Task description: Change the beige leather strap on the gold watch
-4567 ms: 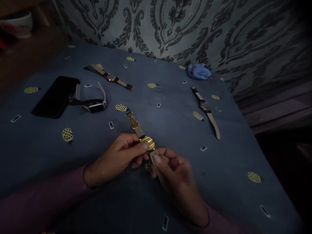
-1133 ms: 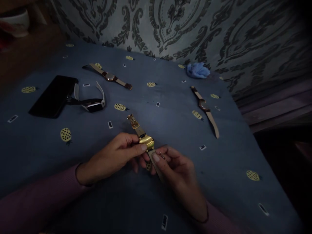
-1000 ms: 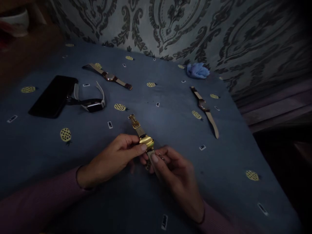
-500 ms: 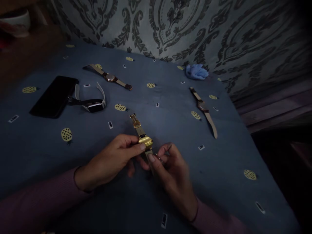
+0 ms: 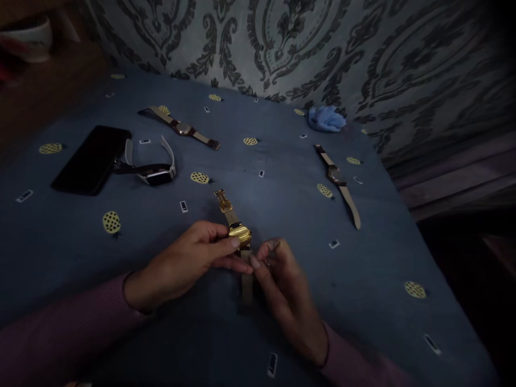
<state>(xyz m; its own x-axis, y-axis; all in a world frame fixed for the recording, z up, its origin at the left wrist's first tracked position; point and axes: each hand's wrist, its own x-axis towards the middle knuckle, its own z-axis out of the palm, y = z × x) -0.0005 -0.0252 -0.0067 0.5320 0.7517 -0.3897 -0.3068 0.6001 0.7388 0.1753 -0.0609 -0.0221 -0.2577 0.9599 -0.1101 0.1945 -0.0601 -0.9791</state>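
Observation:
A gold watch [image 5: 241, 235] lies face down, its gold buckle pointing away from me and its other strap hanging toward me. My left hand [image 5: 185, 263] pinches the case between thumb and fingers, with a finger under the lower strap. Beside that strap is my right hand [image 5: 286, 295], its thumb and fingertips closed on something small and thin that I cannot make out. The right fingertips are close to the strap's edge; whether they touch it is unclear.
On the blue tablecloth [image 5: 226, 333] lie a black phone [image 5: 92, 160], a smartwatch [image 5: 159, 176] with a white band, a brown-and-beige watch [image 5: 183, 129] behind, another watch [image 5: 335, 175] to the right, and a crumpled blue cloth [image 5: 326, 118] near the wall. A bowl [image 5: 30, 43] stands upper left.
The right fingertips have shifted slightly off the lower strap, which now shows more fully. A left finger now reaches across under the strap. The left grip on the case stays.

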